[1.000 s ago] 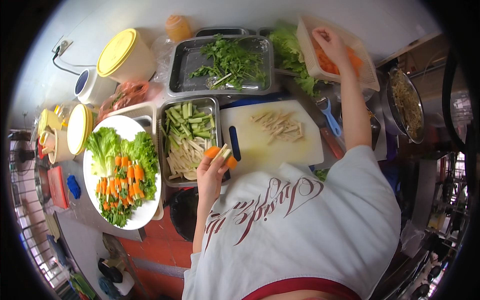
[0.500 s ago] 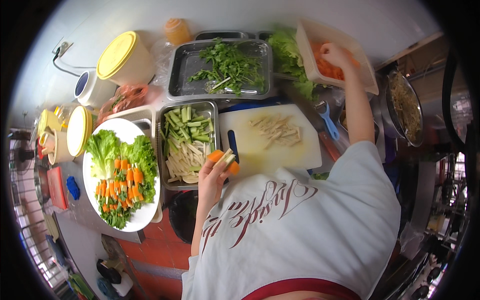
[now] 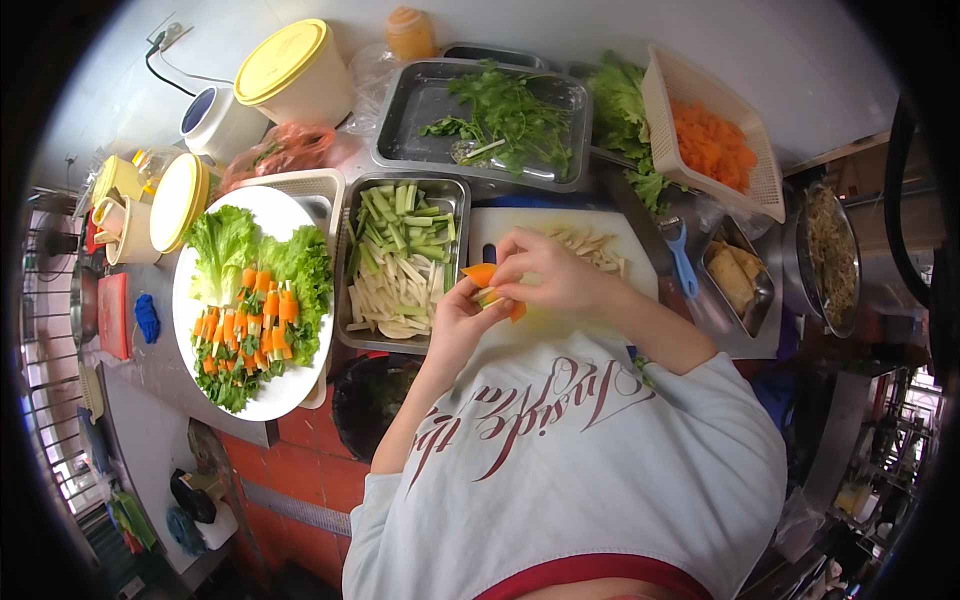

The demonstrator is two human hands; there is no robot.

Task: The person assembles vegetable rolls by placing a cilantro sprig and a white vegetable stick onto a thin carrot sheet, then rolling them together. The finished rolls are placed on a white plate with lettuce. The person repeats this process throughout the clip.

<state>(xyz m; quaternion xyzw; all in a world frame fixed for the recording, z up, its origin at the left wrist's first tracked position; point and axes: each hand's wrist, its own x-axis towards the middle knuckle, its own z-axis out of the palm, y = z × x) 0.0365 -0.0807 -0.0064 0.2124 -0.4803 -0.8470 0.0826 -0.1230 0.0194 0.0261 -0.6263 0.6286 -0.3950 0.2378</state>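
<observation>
My left hand (image 3: pixel 462 325) is closed round a thin carrot slice (image 3: pixel 480 273) with pale and green vegetable sticks laid in it. From the right, my right hand (image 3: pixel 545 272) meets it, fingertips pinched on the same small bundle; the fingers partly hide what they grip. Both hands are above the near left part of a white cutting board (image 3: pixel 640 255), where pale strips (image 3: pixel 590 245) lie. Just left stands a metal tray (image 3: pixel 463 215) of cucumber sticks (image 3: pixel 400 220) and pale strips. Farther left, a white plate (image 3: pixel 185 290) bears lettuce and several carrot-wrapped rolls (image 3: pixel 262 310).
Behind the board is a dark tray (image 3: pixel 400 110) of green herbs. A cream basket (image 3: pixel 665 120) of carrot slices (image 3: pixel 710 140) stands at the back right, near a knife (image 3: pixel 640 215), a blue peeler (image 3: pixel 683 262) and a bowl of shredded food (image 3: pixel 828 250). Yellow-lidded tubs (image 3: pixel 285 60) line the left.
My right hand has come back from the carrot basket to the bundle in my left hand. The view has shifted, so the counter things appear farther right.
</observation>
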